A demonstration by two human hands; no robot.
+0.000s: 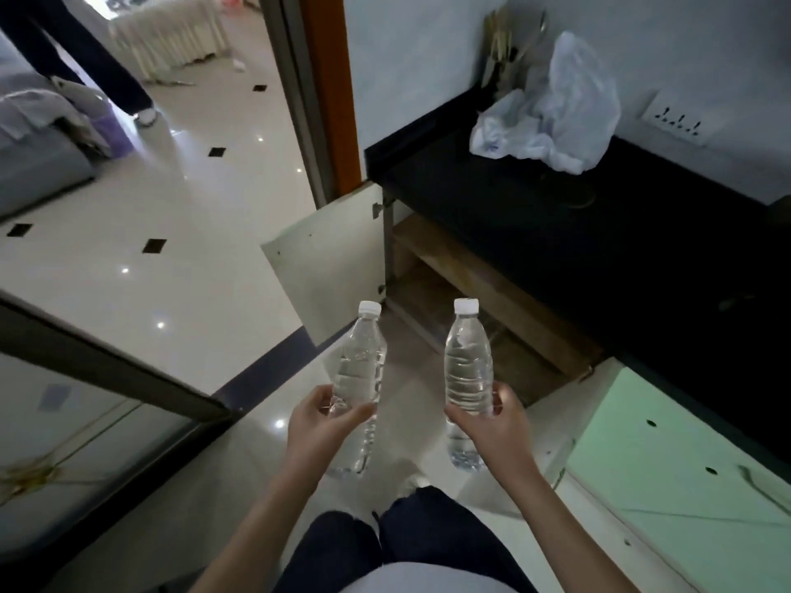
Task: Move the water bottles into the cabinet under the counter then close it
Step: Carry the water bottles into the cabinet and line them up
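Two clear capped plastic water bottles (359, 378) (468, 370) are gripped upright, one per hand, left hand (319, 425) and right hand (492, 421), before the open wooden under-counter cabinet (471, 271). Risk judged: the bottles may be knocked against the black counter edge (535, 233) or the open white door (325, 258), loosening either grip.

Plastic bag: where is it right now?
Head view, upper right: the plastic bag lies on the black counter by the wall, right of the utensils and left of the socket.
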